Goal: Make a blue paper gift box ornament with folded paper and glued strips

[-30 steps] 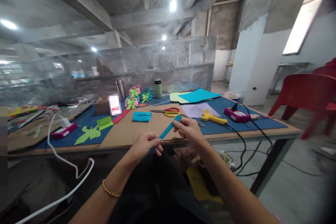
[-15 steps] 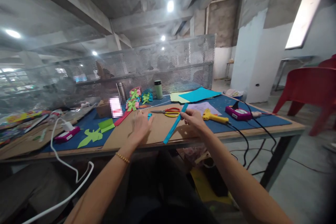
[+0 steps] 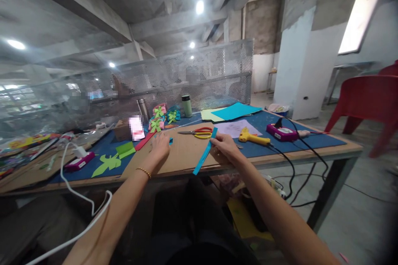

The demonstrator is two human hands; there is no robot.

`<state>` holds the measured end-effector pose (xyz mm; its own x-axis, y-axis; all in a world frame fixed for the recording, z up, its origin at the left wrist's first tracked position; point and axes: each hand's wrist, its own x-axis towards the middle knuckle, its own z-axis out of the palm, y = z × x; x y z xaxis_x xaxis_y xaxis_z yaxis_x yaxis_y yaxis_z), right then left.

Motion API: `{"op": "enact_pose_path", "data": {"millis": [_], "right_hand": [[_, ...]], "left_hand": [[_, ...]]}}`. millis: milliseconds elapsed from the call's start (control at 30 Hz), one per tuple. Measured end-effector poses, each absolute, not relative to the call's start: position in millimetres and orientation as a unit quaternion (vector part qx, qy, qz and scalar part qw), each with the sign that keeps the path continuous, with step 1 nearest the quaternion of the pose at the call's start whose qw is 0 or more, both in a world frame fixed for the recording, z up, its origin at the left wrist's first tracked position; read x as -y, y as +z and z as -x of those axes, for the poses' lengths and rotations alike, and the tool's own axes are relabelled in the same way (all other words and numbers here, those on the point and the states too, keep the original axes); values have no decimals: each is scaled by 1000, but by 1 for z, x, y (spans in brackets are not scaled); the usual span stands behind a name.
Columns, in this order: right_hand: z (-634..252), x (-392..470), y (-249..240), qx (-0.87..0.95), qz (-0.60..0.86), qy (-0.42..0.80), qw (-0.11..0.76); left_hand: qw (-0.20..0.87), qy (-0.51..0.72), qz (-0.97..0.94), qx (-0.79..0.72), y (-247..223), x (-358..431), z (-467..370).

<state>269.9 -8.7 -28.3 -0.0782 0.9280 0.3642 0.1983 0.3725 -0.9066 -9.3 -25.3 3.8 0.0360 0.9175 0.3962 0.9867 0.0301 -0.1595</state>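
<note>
My right hand pinches a long blue paper strip, which slants down toward the table's front edge. My left hand is low over a brown cardboard sheet, its fingers closed on a small blue paper piece that is mostly hidden by the hand. Between the two hands, a little farther back, lie scissors with red and yellow handles. Right of my right hand rests a yellow glue gun with a black cord.
Blue and pale sheets lie at the back right, near a purple power strip. Green paper cutouts and a second purple power strip are on the left. Behind stand decorated bundles and a green bottle.
My left hand has moved a little left and nearer to me, the small blue piece along with it. The long strip has dipped slightly in my right hand.
</note>
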Motion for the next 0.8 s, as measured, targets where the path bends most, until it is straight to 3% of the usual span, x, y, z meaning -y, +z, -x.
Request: {"op": "enact_pose_path", "data": {"millis": [233,367,600,700,800], "right_hand": [[-273,5,-30,626,450,320,550],[-276,6,-27,584,496,303,567],[-269,8,-18,642,542,269,470],[-265,9,-19,692,562,159,425],[-264,13,-22,716,566,38,406]], "left_hand": [[238,-121,768,582,-10,40,67],[208,-185,816,506,-22,52,94],[71,-268,829,486,-28,59,115],[69,-303,821,478,-18,69,110],[146,-328,800,481,-10,86,86]]}}
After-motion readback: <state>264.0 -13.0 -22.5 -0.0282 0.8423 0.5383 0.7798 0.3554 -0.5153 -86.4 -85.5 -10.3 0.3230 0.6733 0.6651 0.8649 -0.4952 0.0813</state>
